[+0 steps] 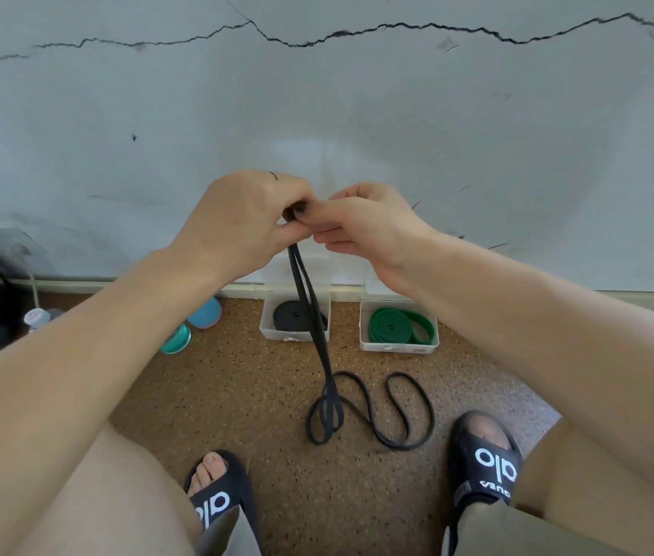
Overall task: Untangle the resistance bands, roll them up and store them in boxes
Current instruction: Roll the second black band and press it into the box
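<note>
Surroundings: two clear boxes by the wall, left box [267, 329] with rolled black band [291, 315], right box [365, 343] with rolled green band [391, 326]; teal cups [176, 339] leftward. Loose black band [327, 379]: thin, doubled, hanging to floor loops. Left hand [243, 218] and right hand [361, 222] pinch its top end, hidden between fingers

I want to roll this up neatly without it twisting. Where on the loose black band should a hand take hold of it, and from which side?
Probably at its top end, where the left hand and right hand already pinch the loose black band. There the two strands run side by side, hanging straight. Come from above; the lower part lies in crossing loops on the floor, harder to gather flat.
</note>
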A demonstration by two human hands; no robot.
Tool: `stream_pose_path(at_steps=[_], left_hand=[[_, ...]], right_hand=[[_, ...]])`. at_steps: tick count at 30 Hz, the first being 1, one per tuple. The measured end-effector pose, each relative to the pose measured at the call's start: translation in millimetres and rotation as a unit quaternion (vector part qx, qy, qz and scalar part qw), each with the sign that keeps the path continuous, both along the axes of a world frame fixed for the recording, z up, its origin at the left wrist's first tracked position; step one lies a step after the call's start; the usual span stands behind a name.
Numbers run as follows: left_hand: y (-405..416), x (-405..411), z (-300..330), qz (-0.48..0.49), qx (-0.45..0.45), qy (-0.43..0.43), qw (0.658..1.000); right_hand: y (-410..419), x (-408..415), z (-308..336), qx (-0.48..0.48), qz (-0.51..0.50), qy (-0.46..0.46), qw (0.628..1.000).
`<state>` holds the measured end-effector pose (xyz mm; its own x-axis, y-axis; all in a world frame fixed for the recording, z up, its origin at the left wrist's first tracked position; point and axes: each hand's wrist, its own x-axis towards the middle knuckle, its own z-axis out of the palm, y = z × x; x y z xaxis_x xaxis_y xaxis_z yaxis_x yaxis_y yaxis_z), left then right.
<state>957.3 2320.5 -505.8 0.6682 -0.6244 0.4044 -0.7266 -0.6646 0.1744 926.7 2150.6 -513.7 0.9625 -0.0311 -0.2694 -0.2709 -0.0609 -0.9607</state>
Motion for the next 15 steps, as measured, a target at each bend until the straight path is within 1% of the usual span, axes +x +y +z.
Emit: stream_pose_path(at_steps=[2, 5, 7, 9, 10, 11, 13, 15], left_hand=[[0.8, -0.9, -1.7, 0.013, -0.06, 0.047, 0.997], [-0.3, -4.5, -1.7, 0.012, -0.168, 0.141, 0.976], [-0.6, -5.8, -0.9, 0.019, -0.201, 0.164, 0.966], [0.4, -3.9, 0.3, 0.024, -0.192, 0.158, 0.968], [1.8, -2.5, 0.6, 0.022, -0.173, 0.151, 0.973], [4.4, -0.3, 0.6, 0.02, -0.147, 0.144, 0.978], [8.0, 2.4, 2.0, 0.011, -0.089, 0.122, 0.988], [9.0, 3.8, 4.3, -0.008, -0.026, 0.063, 0.998]], right_hand=[[-4.2, 0.3, 1.3, 0.032, 0.01, 0.002, 0.999], [-8.0, -0.4, 4.4, 0.123, 0.05, 0.032, 0.991], [-7.9, -1.8, 5.1, 0.191, 0.065, 0.061, 0.977], [-7.7, -2.1, 5.6, 0.234, 0.065, 0.079, 0.967], [-7.2, -2.7, 5.9, 0.234, 0.065, 0.082, 0.967], [-6.6, -2.7, 5.8, 0.213, 0.069, 0.081, 0.971], [-5.1, -3.2, 5.4, 0.13, 0.086, 0.069, 0.985], [-3.3, -4.4, 4.4, 0.051, 0.088, 0.056, 0.993]])
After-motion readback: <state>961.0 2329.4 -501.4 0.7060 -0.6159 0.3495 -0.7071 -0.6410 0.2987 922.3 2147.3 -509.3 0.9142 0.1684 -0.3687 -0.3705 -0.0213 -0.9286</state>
